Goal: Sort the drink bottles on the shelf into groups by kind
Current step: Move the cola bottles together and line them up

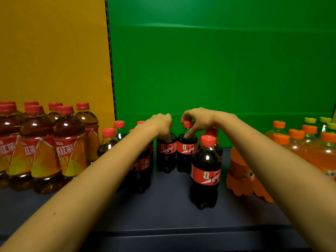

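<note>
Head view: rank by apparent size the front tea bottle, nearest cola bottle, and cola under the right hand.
1. Front tea bottle.
2. Nearest cola bottle.
3. Cola under the right hand: same kind, so smaller only by distance.

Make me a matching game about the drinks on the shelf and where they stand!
Things:
1. tea bottles
2. cola bottles
3. orange soda bottles
4. yellow-capped bottles

Places:
A. middle of the shelf
B. far right, at the back
C. left, before the yellow wall
D. right, in front of the yellow-capped ones

Pairs: 1-C, 2-A, 3-D, 4-B.
</note>
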